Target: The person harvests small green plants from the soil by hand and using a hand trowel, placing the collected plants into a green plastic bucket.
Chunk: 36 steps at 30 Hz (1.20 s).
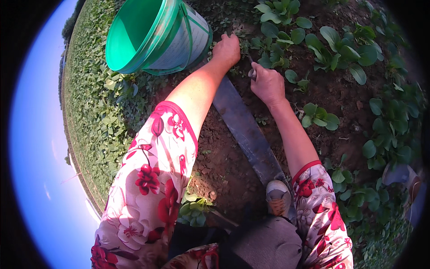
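My left hand (227, 50) is low over the soil beside the green bucket (132, 33), its fingers curled among small weeds (243, 35). Whether it grips a stem is hidden from me. In my right hand (268, 83) is a small hand tool with a rounded handle end (252, 74) and a thin dark shaft (249, 58) pointing at the weeds. Broad-leaved green seedlings (277, 40) grow close beyond this hand. The bucket's wide mouth faces left in the view, and its pale label bears writing.
A long dark flat strip (247, 131) lies across the brown soil (218, 158), with my shoe (278, 196) at its near end. Leafy plants (342, 50) spread on the right. Dense low greenery (97, 90) stretches left towards the sky. A pale, blurred object (399, 175) shows at the right rim.
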Each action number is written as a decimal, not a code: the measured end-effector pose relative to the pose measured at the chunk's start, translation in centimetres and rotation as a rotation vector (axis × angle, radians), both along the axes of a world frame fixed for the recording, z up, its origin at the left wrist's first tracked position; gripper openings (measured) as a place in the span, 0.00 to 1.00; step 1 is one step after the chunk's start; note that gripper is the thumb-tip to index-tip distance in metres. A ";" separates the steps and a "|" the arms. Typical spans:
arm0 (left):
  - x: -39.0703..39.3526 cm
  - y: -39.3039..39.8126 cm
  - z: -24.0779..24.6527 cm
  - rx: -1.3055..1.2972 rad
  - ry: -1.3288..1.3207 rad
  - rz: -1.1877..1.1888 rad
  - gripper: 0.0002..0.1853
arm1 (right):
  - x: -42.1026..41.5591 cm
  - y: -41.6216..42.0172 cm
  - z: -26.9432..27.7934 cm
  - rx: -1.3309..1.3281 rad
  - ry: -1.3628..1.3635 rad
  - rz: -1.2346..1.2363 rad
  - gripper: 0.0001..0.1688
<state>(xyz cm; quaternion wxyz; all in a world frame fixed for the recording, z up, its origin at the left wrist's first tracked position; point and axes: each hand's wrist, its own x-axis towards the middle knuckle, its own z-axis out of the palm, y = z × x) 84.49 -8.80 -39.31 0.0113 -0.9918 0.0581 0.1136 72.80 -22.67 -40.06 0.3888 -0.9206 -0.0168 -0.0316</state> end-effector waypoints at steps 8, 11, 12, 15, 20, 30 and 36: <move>-6.8 3.0 1.3 -0.208 -0.067 -0.534 0.16 | -8.5 -3.3 2.2 0.124 0.009 -0.028 0.23; -9.3 3.5 1.3 -0.225 0.027 -0.585 0.17 | -10.0 -3.4 2.3 0.140 0.052 -0.015 0.23; -9.5 3.8 1.2 -0.225 0.041 -0.554 0.17 | -10.1 -3.2 2.3 0.138 0.064 -0.002 0.23; -7.6 3.6 1.4 -0.166 -0.089 -0.351 0.19 | -8.4 -2.5 2.6 0.163 0.123 -0.026 0.20; -4.2 4.2 1.3 -0.004 0.089 -0.065 0.26 | -5.7 -0.3 3.9 0.198 0.209 -0.021 0.16; -6.5 1.6 0.8 0.084 0.098 0.021 0.20 | -4.7 -0.4 2.5 0.097 0.106 0.070 0.15; -9.9 3.5 1.2 -0.016 0.051 -0.095 0.23 | -8.0 -2.3 5.3 0.083 0.226 0.081 0.18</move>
